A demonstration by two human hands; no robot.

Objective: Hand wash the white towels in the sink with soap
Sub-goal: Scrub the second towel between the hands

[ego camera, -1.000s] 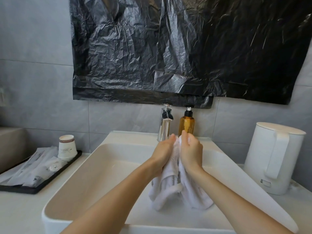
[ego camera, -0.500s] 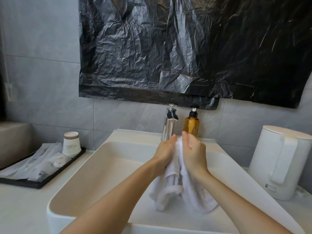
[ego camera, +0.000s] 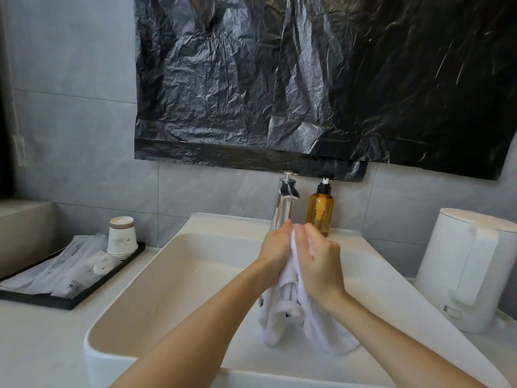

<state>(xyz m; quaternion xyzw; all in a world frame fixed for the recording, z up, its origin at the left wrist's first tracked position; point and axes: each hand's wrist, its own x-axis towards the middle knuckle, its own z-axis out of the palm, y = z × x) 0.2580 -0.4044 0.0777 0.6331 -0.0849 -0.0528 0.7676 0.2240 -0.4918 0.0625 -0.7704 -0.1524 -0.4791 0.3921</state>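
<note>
A white towel hangs bunched over the white rectangular sink, its lower folds reaching the basin floor. My left hand grips the towel's top from the left. My right hand grips it from the right, and the two hands press the cloth between them. Behind them on the sink's back ledge stand an amber soap pump bottle and a chrome tap. No running water is visible.
A white electric kettle stands on the counter at the right. At the left a black tray holds wrapped packets and stacked paper cups. A black plastic sheet covers the wall above the sink.
My hands keep hold of the towel, and the right hand has shifted a little against the left as they rub the cloth. The camera view has drifted left and slightly up.
</note>
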